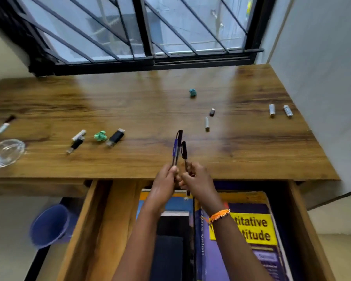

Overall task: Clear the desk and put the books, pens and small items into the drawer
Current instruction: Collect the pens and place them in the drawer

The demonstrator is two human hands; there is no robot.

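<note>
Wooden desk [130,102] with dark grain, set under a wide window [150,27]. Black frame, slanted black bars [101,31] before the glass, grey daylight behind, pale reflections on the desk top. Plain white wall [322,57] on the right, touching the desk edge; cream wall [2,51] on the left. Light floor [8,230] below, with a blue bucket [49,226] at the left, blurred, near the desk.
</note>
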